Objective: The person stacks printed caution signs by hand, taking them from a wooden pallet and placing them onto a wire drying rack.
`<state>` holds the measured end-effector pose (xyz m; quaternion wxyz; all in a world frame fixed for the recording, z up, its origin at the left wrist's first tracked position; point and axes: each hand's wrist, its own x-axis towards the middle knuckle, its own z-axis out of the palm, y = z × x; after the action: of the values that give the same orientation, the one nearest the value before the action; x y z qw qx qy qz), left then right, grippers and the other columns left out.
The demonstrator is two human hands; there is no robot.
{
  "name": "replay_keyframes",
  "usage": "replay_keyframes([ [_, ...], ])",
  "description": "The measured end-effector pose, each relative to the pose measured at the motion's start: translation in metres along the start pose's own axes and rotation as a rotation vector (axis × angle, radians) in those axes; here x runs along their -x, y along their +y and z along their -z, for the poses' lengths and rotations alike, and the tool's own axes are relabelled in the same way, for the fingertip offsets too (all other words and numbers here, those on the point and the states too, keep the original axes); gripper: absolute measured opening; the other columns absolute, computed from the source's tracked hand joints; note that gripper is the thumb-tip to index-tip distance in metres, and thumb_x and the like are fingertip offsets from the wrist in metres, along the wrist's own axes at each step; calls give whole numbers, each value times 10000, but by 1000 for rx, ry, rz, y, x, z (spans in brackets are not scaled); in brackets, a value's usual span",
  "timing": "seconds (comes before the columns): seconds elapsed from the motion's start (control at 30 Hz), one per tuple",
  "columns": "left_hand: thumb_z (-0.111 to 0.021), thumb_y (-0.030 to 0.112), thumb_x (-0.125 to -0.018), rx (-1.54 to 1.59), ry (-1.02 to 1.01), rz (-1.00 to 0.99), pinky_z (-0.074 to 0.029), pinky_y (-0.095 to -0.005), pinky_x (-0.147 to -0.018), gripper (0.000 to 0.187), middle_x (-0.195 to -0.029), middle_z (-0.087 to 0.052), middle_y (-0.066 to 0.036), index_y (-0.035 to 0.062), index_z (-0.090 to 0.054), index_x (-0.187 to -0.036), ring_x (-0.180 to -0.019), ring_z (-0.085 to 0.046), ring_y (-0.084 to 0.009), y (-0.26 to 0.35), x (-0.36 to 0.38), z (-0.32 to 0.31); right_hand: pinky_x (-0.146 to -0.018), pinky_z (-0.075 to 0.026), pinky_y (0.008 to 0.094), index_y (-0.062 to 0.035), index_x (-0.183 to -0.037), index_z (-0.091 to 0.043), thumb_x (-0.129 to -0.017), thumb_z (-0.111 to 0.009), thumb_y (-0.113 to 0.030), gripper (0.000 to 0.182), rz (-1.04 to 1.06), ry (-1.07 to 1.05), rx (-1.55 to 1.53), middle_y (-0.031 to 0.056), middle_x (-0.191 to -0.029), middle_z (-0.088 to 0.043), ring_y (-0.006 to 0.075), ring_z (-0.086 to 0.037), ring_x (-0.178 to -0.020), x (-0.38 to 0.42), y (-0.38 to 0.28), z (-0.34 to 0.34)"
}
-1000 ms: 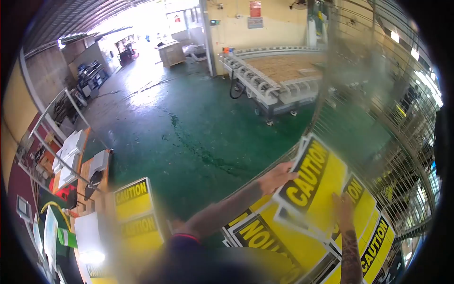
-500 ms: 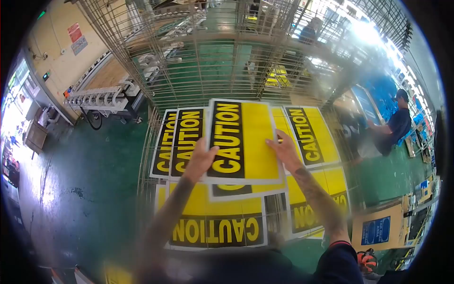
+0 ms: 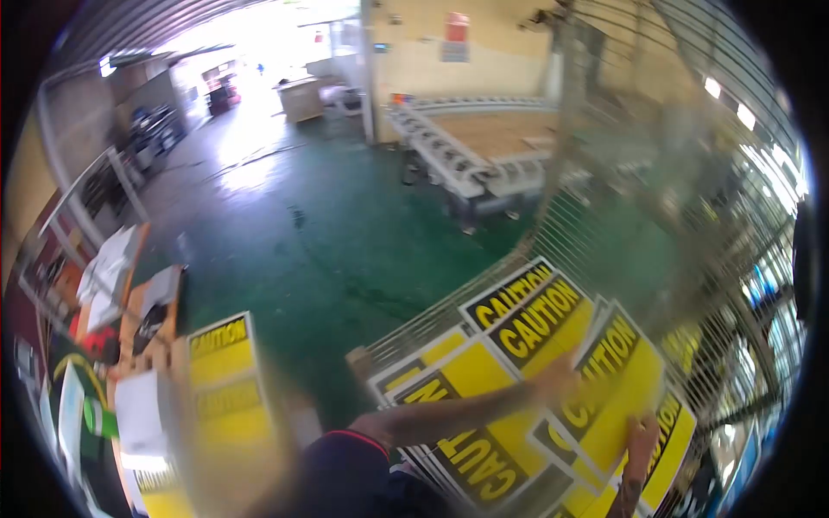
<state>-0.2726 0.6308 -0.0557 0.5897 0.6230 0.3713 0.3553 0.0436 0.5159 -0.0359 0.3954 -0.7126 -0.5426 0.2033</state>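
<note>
A yellow and black CAUTION sign (image 3: 629, 393) with a white border is held tilted over the wire rack. My left hand (image 3: 554, 380), blurred, grips its left edge. On its opposite edge, my right hand (image 3: 641, 434) is closed with the fingers at the border. Another CAUTION sign (image 3: 542, 321) lies under and beside the held one, among several overlapping signs. Nearer my body, a further CAUTION sign (image 3: 484, 462) rests on the pile.
The mesh side of the wire rack (image 3: 596, 229) rises beyond the signs. To the left, more CAUTION signs (image 3: 226, 354) lie on a stack beside a white stack (image 3: 142, 410). A roller-edged table (image 3: 492, 138) stands across the green floor (image 3: 319, 233).
The view has swung left, bringing the left-hand stacks and doorway into sight. Both hands still hold the CAUTION sign, now at the right of the view and slanted.
</note>
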Motion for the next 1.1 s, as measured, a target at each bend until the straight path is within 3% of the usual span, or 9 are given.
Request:
replay_keyframes([
  [0.13,-551,142,-1064,177,125,-169,-201,-401,-1299,737,-1739,-204,-216,3,-160,-1673,-1610,-202,-301,37,100,11,-765,-542,265,15,-1326,-645,-1009,-624,-95,336,-61,-88,-584,66,-997,-714,139,-665,-857,43,-100,4],
  [0.27,-561,194,-1101,-162,490,-245,-281,-391,-1258,718,-1735,-223,-162,45,-169,-1684,-1586,-243,-270,55,234,-2,-994,-515,332,5,-1514,-486,-1038,-618,-86,502,-121,-441,-828,126,-1335,-666,209,-645,-1200,79,-140,2],
  [0.37,-615,78,-1040,-584,820,-348,-380,-358,-1188,720,-1680,-324,-176,20,-254,-1661,-1512,-366,-253,78,343,-4,-1018,-499,342,8,-1495,-489,-1040,-611,-70,478,131,-765,-539,109,-1345,-661,189,-622,-1215,113,-183,-7],
  [0.53,-589,-121,-913,-59,1099,-462,-417,-391,-1186,834,-1616,-439,-100,65,-265,-1659,-1475,-453,-249,96,531,-26,-889,-536,301,38,-1303,-614,-986,-713,-37,340,471,-1162,-615,71,-1165,-725,126,-665,-1029,220,-269,-64],
  [0.7,-624,-26,-949,5,1522,-268,-464,-348,-1106,636,-1413,-627,-111,10,-421,-1552,-1286,-599,-223,80,688,-94,-794,-578,323,19,-1280,-634,-1003,-727,-125,326,761,-1393,-600,139,-1126,-769,159,-730,-1008,367,-277,-160],
  [0.87,-600,-49,-899,-23,1794,-262,-478,-350,-1060,545,-1341,-642,-89,-18,-503,-1434,-1238,-605,-182,-26,812,-160,-755,-572,400,25,-1233,-632,-1010,-732,-248,366,787,-1421,-603,209,-1006,-750,299,-751,-896,516,-198,-214],
  [0.93,-715,91,-974,-87,1915,-179,-470,-379,-1063,537,-1349,-635,-90,-6,-501,-1457,-1247,-587,-189,-68,845,-202,-708,-543,434,27,-1154,-647,-1015,-719,-362,419,769,-1445,-515,241,-943,-721,348,-729,-836,562,-154,-211],
  [1.0,-747,177,-956,-165,2041,-87,-495,-286,-822,255,-1037,-646,-17,49,-620,-1137,-932,-598,-122,-112,879,-236,-729,-555,462,32,-1019,-659,-1016,-685,-484,517,975,-1414,-344,223,-941,-740,382,-734,-866,608,-60,-233],
  [1.1,-788,217,-923,-60,1972,-270,-471,-280,-785,250,-951,-627,-52,78,-597,-1005,-883,-576,-147,-137,899,-265,-948,-584,385,-26,-1148,-639,-978,-683,-93,187,410,-1737,-781,167,-1170,-756,307,-748,-1105,664,10,-225],
])
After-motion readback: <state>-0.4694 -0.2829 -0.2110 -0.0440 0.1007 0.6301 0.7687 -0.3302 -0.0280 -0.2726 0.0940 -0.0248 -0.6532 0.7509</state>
